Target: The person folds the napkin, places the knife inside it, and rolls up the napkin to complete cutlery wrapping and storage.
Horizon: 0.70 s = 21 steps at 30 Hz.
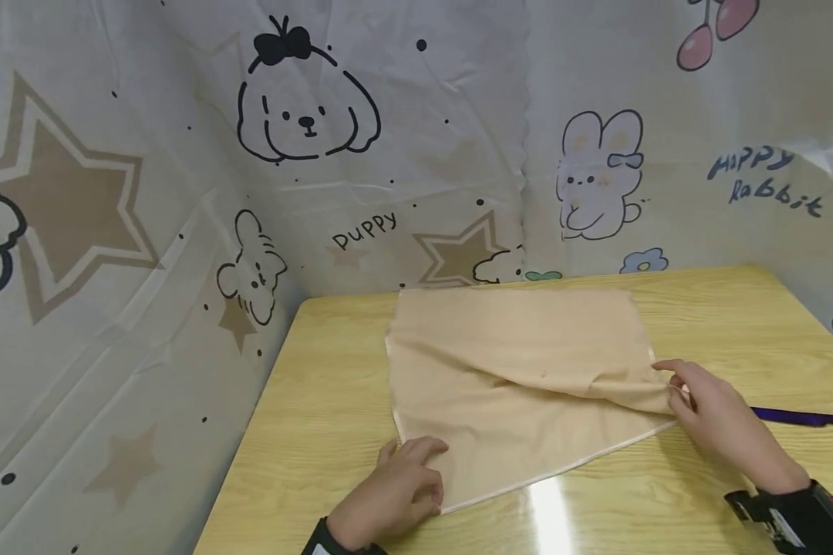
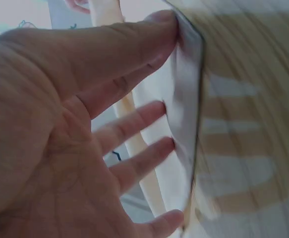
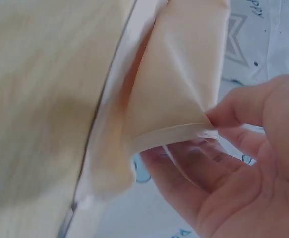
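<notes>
A beige cloth [image 1: 514, 331] with pale edging lies across the table, a raised fold running over its right half. At its near left corner, my left hand [image 1: 396, 493] pinches the edge between thumb and forefinger. In the left wrist view the other fingers of the left hand [image 2: 85, 119] are spread against the cloth [image 2: 184, 99]. My right hand [image 1: 718, 412] pinches the right edge. In the right wrist view the right hand [image 3: 243, 158] has its thumb on top and fingers beneath the hemmed edge of the cloth [image 3: 174, 84], which is lifted there.
A long, thin dark purple object [image 1: 798, 417] lies on the wooden table [image 1: 319, 370], beyond the right wrist. Printed sheets [image 1: 444, 154] with cartoon animals and stars hang behind and to the left of the table. Black bands circle both wrists.
</notes>
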Available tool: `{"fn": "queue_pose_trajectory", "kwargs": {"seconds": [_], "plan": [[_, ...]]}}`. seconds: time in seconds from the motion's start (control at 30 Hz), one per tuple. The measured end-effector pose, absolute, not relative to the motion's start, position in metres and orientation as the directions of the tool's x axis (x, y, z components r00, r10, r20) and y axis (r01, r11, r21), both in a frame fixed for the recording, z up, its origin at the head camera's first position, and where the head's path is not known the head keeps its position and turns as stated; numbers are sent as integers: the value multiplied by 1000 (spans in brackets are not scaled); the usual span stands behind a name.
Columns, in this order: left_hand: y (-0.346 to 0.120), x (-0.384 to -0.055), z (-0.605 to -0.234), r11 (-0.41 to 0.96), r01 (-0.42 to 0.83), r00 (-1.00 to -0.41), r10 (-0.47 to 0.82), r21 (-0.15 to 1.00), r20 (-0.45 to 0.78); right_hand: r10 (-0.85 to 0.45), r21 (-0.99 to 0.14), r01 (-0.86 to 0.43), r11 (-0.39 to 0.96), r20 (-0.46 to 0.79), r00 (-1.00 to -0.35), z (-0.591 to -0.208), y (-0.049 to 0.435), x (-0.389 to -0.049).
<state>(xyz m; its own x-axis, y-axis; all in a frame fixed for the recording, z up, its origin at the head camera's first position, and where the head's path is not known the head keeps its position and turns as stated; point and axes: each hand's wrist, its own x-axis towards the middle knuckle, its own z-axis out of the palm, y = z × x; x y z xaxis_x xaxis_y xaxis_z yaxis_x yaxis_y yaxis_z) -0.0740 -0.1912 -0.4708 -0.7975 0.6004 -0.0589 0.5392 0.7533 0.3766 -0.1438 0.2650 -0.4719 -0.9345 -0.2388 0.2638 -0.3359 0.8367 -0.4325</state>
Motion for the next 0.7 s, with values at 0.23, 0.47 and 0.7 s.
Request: {"fn": "queue_pose_trajectory", "kwargs": {"seconds": [0.23,0.47,0.7], "plan": [[-217,-68,-461,790,453,-815,555,412,-168,-183,-479,-317,818,305,-935,-468,288,-152],[-244,-64,-457,805,426,-816,539,413,-209,-197,-533,-271,802,192,-961,-480,295,-152],[-252,-59,-449,788,422,-809,551,448,-207,-324,-527,-335,781,117,-939,-488,293,-145]]}}
